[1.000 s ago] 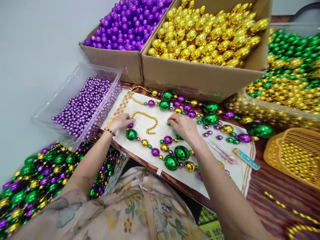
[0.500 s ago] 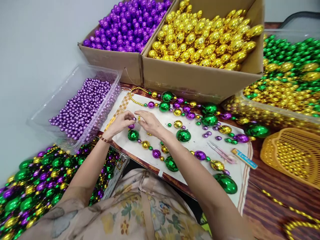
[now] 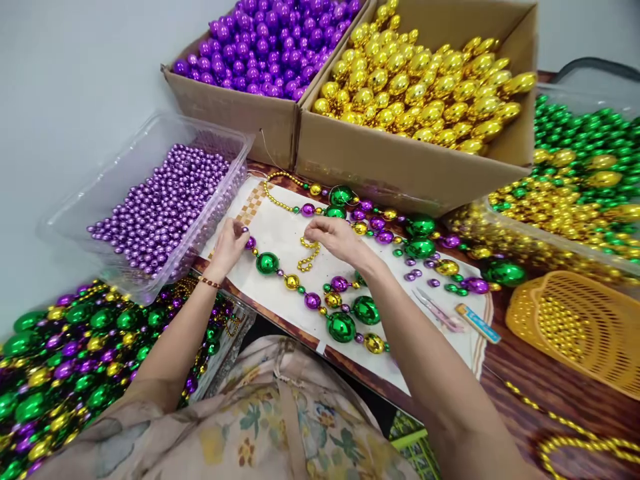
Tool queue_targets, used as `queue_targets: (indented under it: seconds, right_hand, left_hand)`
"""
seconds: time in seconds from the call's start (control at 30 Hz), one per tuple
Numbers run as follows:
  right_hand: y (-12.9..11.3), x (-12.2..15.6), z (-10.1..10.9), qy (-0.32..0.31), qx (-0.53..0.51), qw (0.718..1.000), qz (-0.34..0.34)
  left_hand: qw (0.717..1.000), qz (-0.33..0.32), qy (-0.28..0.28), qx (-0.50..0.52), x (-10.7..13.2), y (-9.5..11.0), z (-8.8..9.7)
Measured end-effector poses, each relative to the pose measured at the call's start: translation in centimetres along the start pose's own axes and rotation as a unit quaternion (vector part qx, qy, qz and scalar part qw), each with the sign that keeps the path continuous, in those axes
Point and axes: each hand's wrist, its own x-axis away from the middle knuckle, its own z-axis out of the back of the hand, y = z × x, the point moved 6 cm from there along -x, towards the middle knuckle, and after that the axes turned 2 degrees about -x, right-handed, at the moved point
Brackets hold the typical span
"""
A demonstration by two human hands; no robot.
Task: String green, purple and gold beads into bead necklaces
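Note:
My left hand (image 3: 231, 248) is closed in a pinch at the left end of a bead strand (image 3: 291, 282), with a small purple bead showing at the fingertips. From there the strand of green, gold and purple beads runs right across the white cloth (image 3: 280, 320). My right hand (image 3: 337, 238) is pinched closed too, at the top of a short chain of small gold beads (image 3: 309, 257) that hangs curled onto the cloth. Any thread between the two hands is too fine to make out. A large green bead (image 3: 367, 309) lies below my right forearm.
Behind stand cardboard boxes of purple beads (image 3: 270, 50) and gold beads (image 3: 415, 80). A clear tub (image 3: 145, 200) is at left, a yellow basket (image 3: 600, 333) at right. A pink-handled tool (image 3: 440, 313) and a blue-and-yellow labelled strip (image 3: 477, 323) lie on the cloth.
My hands have moved apart: the left slightly left, the right to the right. The short gold chain now shows below my right hand. The strand near my lap has shifted.

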Motion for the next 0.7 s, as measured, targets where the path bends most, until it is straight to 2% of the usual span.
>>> queue_targets:
  seconds: [0.07,0.13,0.2,0.27,0.33,0.43,0.5,0.6,0.7]
  right_hand:
    - [-2.3,-0.6,-0.5,-0.03,-0.052,0.998,0.026]
    - [-4.7,-1.2,-0.9,-0.045,-0.074,0.995,0.047]
    - [-6.9,-1.6,-0.6,-0.038,-0.08,0.994,0.066]
    - [-8.6,-1.7,0.3,-0.024,-0.084,0.993,0.082]
    - [-9.5,-1.5,1.1,-0.035,-0.09,0.991,0.088]
    - [-9.6,-1.0,1.4,-0.096,-0.103,0.987,0.075]
    - [-8.7,-0.5,1.2,-0.123,-0.117,0.984,0.053]
    - [-7.0,0.1,0.4,-0.14,-0.139,0.98,0.025]
    - [-5.8,0.6,-0.1,-0.141,-0.138,0.98,0.015]
  left_hand:
    - [0.996,-0.081,-0.026,0.02,0.1,2.9,-0.2]
    - [0.981,-0.155,-0.086,0.084,0.2,6.5,-0.5]
    - [0.959,-0.201,-0.147,0.133,0.1,9.9,-0.6]
    - [0.951,-0.236,-0.146,0.134,-0.2,12.5,0.1]
    - [0.951,-0.264,-0.111,0.116,-0.6,13.9,1.3]
    - [0.948,-0.283,-0.085,0.117,-0.8,14.2,2.4]
    - [0.953,-0.266,-0.029,0.143,-0.9,13.4,3.2]
    - [0.955,-0.204,0.088,0.195,-0.9,11.5,4.3]
    - [0.947,-0.132,0.148,0.253,-1.3,9.6,4.3]
